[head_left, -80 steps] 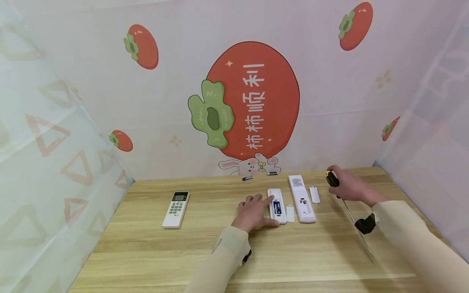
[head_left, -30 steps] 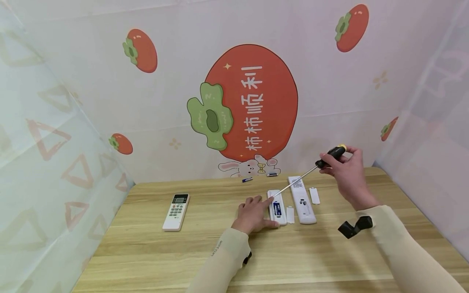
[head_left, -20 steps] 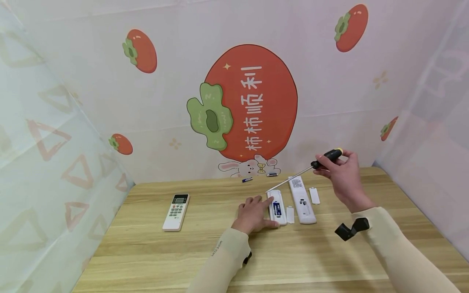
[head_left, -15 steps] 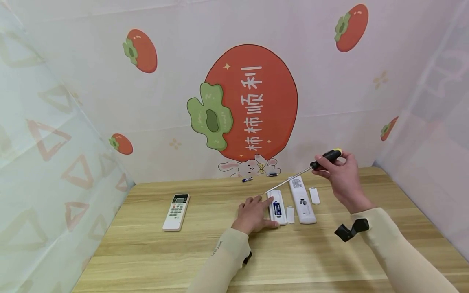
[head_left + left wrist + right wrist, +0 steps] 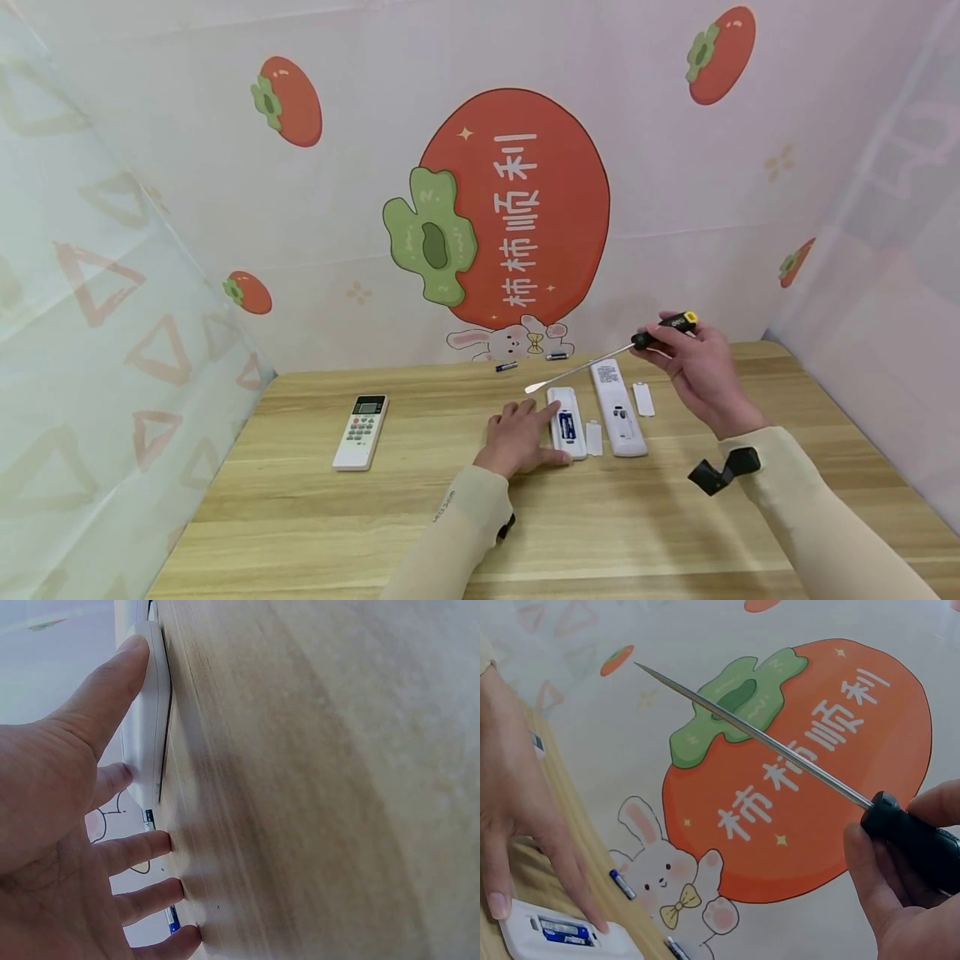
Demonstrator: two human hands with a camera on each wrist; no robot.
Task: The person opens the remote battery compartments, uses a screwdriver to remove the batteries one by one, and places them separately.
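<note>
In the head view my left hand (image 5: 516, 440) rests at the left side of a small white remote control (image 5: 556, 397), which lies back side up. Its thumb and index finger, both fairly straight, touch the remote; the other fingertips reach the table in the left wrist view. Two blue batteries (image 5: 567, 426) sit in the remote's uncovered compartment. My right hand (image 5: 701, 367) grips the black and yellow handle of a screwdriver (image 5: 592, 361). The long metal shaft points left, raised above the table, its flat tip beyond the remote's far end and apart from it.
Right of the small remote lie a battery cover (image 5: 594, 438), a longer white remote (image 5: 619, 408) and another cover (image 5: 643, 399). Two loose batteries, one blue (image 5: 506, 366) and one dark (image 5: 558, 357), lie at the table's back edge. A remote with a screen (image 5: 361, 433) lies left.
The screwdriver came up from pointing down at the right, swung across to the small remote, then its tip shifted left past the remote's far end. The left hand has stayed put.
</note>
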